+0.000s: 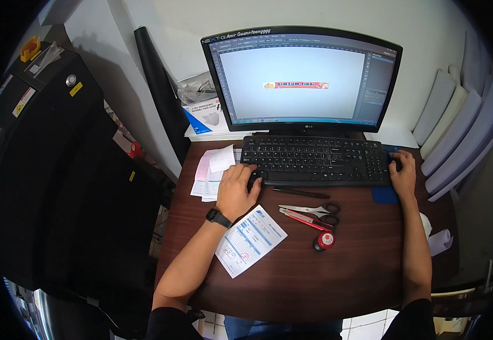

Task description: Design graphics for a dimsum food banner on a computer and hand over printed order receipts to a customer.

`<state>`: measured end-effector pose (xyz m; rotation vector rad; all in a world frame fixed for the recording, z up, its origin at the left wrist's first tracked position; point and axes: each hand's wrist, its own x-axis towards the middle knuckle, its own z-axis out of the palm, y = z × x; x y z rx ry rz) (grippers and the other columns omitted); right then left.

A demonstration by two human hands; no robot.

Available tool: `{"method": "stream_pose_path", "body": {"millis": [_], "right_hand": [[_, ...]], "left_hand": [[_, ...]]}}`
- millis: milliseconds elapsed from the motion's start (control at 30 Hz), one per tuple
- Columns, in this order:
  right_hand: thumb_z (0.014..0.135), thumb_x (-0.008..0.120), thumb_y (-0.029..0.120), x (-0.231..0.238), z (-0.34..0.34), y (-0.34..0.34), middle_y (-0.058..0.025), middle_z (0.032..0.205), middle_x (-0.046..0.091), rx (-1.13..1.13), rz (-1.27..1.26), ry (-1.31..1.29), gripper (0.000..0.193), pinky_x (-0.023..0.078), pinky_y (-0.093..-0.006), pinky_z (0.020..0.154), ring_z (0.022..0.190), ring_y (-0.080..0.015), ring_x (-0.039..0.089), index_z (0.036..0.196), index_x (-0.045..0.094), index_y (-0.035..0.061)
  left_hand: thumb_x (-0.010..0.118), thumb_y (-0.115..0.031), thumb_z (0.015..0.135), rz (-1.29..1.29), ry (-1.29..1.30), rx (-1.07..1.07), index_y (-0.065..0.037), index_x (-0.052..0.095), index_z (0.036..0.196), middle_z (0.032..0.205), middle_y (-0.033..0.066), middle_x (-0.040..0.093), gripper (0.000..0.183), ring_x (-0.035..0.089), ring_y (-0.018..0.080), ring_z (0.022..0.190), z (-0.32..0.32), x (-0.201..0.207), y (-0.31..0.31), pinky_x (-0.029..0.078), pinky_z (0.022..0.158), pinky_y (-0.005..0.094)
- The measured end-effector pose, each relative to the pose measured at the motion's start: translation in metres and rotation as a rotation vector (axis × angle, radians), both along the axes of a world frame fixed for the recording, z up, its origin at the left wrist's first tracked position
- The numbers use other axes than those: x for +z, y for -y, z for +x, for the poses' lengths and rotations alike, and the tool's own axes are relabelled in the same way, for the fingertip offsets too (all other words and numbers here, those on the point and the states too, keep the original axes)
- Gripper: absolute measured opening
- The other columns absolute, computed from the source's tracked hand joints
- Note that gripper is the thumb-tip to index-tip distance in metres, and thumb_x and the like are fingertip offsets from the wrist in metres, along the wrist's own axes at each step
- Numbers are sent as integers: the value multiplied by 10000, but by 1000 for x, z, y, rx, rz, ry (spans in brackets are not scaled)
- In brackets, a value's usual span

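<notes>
My left hand (238,188) lies over the left end of a black keyboard (314,160), its fingers stretched onto the lower left keys and its thumb apart. A dark watch sits on that wrist. To the right of the keyboard, my right hand (403,174) curves over a dark computer mouse (395,165), mostly hidden under the fingers, on a blue mouse pad (385,195). Behind the keyboard stands a black monitor (297,105), whose screen shows a white canvas with a small red-and-blue banner in an editing program.
On the brown desk (292,289) lie a filled-in form (252,241), a black pen (301,193), scissors (320,209), a red cutter knife (305,219) and a round red-and-black stamp (326,241). Pink and white slips (209,170) lie left; paper rolls (453,136) lean right. A black machine (59,170) stands left.
</notes>
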<state>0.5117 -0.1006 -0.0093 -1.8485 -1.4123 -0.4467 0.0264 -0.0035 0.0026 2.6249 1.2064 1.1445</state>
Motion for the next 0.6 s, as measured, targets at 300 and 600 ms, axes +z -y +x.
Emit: {"method": "stream_pose_path", "body": {"millis": [300,600], "right_hand": [[866,652,112,1,0,0,-176,1254,645,8,-9,-2,226,490,-437,1015,1172,-361,607,1060,718,17],[871,659,126,4,-4,3,-155,1269,645,11,-29,-32,231,486,-424,1032,1198,-344,600,1065,720,16]], "left_hand": [[728,-164,893,-14,-2,3,-13,682,1166,1055,139,653,316,607,341,986,-1,-1,0,487,896,435],[742,-144,875,-5,18,1,-3,680,1140,1030,150,657,305,611,348,974,0,2,2,495,879,430]]}}
